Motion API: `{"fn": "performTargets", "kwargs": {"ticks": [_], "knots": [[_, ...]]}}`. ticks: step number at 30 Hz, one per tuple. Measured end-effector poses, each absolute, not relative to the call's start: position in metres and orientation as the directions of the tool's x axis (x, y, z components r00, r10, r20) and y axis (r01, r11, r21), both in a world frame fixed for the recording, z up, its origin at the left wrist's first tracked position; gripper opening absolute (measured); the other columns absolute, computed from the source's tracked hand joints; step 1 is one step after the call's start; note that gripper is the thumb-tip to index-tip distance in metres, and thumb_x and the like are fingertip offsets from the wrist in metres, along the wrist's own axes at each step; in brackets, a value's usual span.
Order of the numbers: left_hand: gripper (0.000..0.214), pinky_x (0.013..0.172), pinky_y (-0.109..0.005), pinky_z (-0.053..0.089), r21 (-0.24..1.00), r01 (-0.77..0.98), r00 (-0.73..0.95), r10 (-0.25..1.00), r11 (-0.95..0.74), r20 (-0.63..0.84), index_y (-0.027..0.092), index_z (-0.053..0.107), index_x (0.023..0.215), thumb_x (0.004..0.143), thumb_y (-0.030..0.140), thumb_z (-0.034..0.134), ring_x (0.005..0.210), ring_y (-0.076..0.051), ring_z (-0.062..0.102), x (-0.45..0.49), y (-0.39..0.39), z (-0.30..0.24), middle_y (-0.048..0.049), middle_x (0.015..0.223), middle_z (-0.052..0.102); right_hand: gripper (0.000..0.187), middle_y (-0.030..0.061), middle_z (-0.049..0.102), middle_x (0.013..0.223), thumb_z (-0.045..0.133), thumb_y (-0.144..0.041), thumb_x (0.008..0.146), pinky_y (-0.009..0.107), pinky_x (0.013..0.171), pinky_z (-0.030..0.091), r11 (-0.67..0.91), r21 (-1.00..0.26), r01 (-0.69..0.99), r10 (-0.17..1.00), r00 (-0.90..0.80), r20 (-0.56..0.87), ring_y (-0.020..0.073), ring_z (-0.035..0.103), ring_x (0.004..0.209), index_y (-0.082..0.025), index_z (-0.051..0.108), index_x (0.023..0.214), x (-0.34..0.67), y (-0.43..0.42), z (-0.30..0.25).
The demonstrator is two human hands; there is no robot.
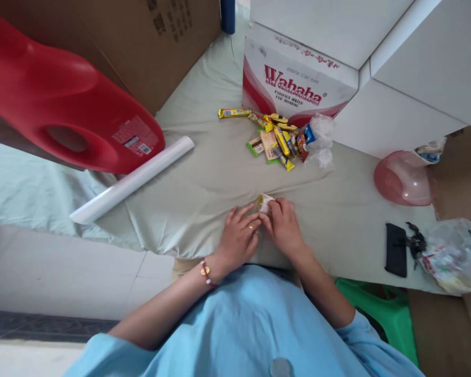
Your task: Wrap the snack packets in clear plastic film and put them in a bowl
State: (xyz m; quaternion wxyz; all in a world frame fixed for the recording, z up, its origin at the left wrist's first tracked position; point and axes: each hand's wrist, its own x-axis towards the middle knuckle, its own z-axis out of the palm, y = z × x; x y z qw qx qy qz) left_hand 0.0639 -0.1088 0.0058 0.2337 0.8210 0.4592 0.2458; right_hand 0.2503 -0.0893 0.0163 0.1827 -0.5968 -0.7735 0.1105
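Both my hands meet at the near edge of a pale green cloth [204, 183]. My left hand [238, 236], with a ring and a red bead bracelet, has its fingers curled beside a small yellow and white snack packet [264, 201]. My right hand [284, 226] pinches that packet against the cloth. A pile of several small snack packets and bars [277, 140] lies farther away, beyond the hands, next to a crumpled clear plastic bag [321, 140].
A red plastic jug [63, 104] and a white roll [131, 179] lie at the left. A Wahaha carton [294, 84] and white boxes [408, 68] stand behind the pile. At the right are a pink bowl [402, 180], a black phone [395, 250], keys [415, 242], a filled plastic bag [453, 255] and a green stool [380, 306].
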Motion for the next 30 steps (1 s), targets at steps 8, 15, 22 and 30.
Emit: {"fn": "performTargets", "kwargs": {"ticks": [8,15,22,30], "knots": [[0.022,0.107,-0.049,0.056,0.822,0.514,0.194,0.967,-0.246,0.168,0.023,0.072,0.102,0.099,0.024,0.050,0.119,-0.026,0.068,0.037,-0.109,0.011,-0.0087,0.110,0.077,0.033,0.0170,0.066,0.127,0.049,-0.027,0.105,0.051,0.101,0.050,0.188,-0.456,0.870,0.970,-0.093,0.223,0.0307,0.056,0.111,-0.022,0.069,0.131,0.261,-0.102,0.013],[0.053,0.096,-0.043,0.062,0.979,0.046,0.243,0.948,0.198,-0.203,0.020,0.060,0.134,0.094,0.054,0.067,0.124,-0.029,0.069,0.070,-0.103,0.026,-0.0171,0.139,0.067,0.037,0.0077,0.075,0.103,0.059,-0.056,0.100,0.039,0.086,0.059,-0.112,-0.963,0.247,0.992,-0.023,-0.121,0.0241,0.069,0.095,-0.023,0.071,0.111,0.285,-0.097,0.040],[0.047,0.100,-0.045,0.060,0.957,0.034,0.355,0.892,0.287,-0.280,0.019,0.066,0.121,0.090,0.054,0.070,0.109,-0.027,0.073,0.099,-0.095,0.022,-0.0105,0.119,0.078,0.050,0.0088,0.075,0.115,0.056,-0.064,0.100,0.040,0.096,0.059,-0.173,-0.974,0.146,0.982,-0.044,-0.181,0.0250,0.071,0.107,-0.024,0.064,0.127,0.264,-0.125,0.024],[0.038,0.098,-0.044,0.061,0.929,0.355,0.286,0.934,0.104,-0.214,0.021,0.069,0.115,0.095,0.052,0.058,0.104,-0.026,0.076,0.072,-0.098,0.017,-0.0099,0.114,0.079,0.042,0.0115,0.069,0.106,0.048,-0.062,0.105,0.040,0.087,0.053,-0.071,-0.687,0.723,0.843,0.411,0.346,0.0246,0.068,0.100,-0.023,0.061,0.111,0.429,-0.075,0.067]]}}
